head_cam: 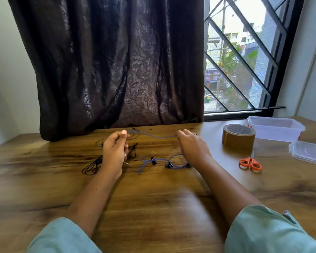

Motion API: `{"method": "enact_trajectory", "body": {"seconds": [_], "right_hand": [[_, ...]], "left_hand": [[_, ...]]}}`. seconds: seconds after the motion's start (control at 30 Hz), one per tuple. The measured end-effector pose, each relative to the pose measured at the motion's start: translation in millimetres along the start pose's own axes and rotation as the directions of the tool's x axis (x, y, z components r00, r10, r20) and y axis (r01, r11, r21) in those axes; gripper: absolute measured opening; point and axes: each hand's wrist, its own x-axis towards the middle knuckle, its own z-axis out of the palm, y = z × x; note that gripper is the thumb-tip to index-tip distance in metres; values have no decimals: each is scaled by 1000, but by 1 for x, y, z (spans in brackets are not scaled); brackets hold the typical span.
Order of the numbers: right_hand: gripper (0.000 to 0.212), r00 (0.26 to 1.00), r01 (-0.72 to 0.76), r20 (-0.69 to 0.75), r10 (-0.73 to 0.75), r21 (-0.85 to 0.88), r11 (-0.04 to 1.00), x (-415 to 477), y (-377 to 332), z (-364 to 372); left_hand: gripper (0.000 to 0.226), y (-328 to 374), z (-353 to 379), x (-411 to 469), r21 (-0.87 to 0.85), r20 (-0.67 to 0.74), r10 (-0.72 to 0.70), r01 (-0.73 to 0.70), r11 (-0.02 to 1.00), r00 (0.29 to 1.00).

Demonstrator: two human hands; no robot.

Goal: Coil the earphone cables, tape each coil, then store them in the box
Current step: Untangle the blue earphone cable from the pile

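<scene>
A purple earphone cable (154, 136) stretches in the air between both hands. My left hand (114, 150) pinches one end of it, with the metal plug sticking out below the fingers. My right hand (191, 145) pinches the cable further along. The rest of the purple cable and its dark earbuds (169, 165) lie on the wooden table (153, 198) below my right hand. A black earphone cable (92, 167) lies loose to the left, partly hidden behind my left hand. The clear plastic box (275, 127) stands open at the back right.
A brown tape roll (238, 136) stands left of the box. Orange-handled scissors (250, 162) lie in front of it. The box's clear lid (308, 151) lies at the right edge. A dark curtain (108, 70) hangs behind the table, beside a barred window.
</scene>
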Motion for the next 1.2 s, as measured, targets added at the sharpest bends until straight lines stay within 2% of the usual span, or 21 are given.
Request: {"method": "enact_trajectory", "body": {"seconds": [0.1,0.17,0.23,0.33,0.4,0.47,0.53,0.57,0.6,0.67,0.7,0.73,0.8,0.87,0.93,1.07,1.13,1.2], "right_hand": [[40,998,48,37,-50,38,998,-1,-15,4],[39,995,70,64,-76,83,994,-1,-27,4],[33,985,148,74,-154,85,985,-2,-38,6],[18,963,269,7,-270,79,960,-3,-48,8],[21,948,319,-40,-317,78,945,-3,-49,7],[21,933,360,-57,-356,87,929,-3,-51,5],[24,917,396,-75,-391,74,915,-4,-51,4],[25,916,398,-87,-393,59,915,-3,-50,3],[26,917,390,-107,-383,44,920,-1,-48,3],[26,910,374,-185,-370,-14,927,2,-43,2],[28,901,367,-231,-368,-48,929,3,-40,2],[31,887,365,-272,-374,-85,927,5,-37,3],[35,883,331,-304,-358,-139,933,8,-29,2],[35,890,263,-335,-308,-174,949,11,-18,0],[30,891,192,-378,-249,-182,964,12,-5,-3],[26,915,170,-351,-200,-115,979,10,3,-1],[22,953,159,-249,-174,-82,984,11,-2,-1],[29,971,167,-165,-170,-32,985,12,-7,0]], "left_hand": [[21,5,7,-5,-155,117,-89,107,982,989],[20,11,17,-12,-242,219,-91,145,959,972],[27,14,28,-21,-277,264,-56,131,952,963],[51,10,35,-23,-340,232,-11,92,936,973],[60,5,31,-17,-333,158,8,45,942,987],[63,1,27,-11,-244,114,54,-25,969,992],[64,-1,23,-8,-39,126,137,-133,990,983],[65,-3,20,-8,106,163,203,-222,969,965],[65,-5,16,-8,268,230,274,-332,904,934],[64,-8,10,-10,563,410,311,-506,654,857],[61,-9,8,-11,643,468,305,-556,527,830],[55,-8,8,-11,678,496,313,-587,442,810],[33,-3,5,-7,701,509,388,-632,331,768],[12,3,-5,0,741,487,473,-634,223,735],[19,6,-22,9,824,403,499,-542,168,767],[28,2,-40,13,921,250,453,-355,161,856],[27,2,-34,11,933,217,436,-318,172,873],[28,5,-23,7,917,230,443,-346,200,866]]}}
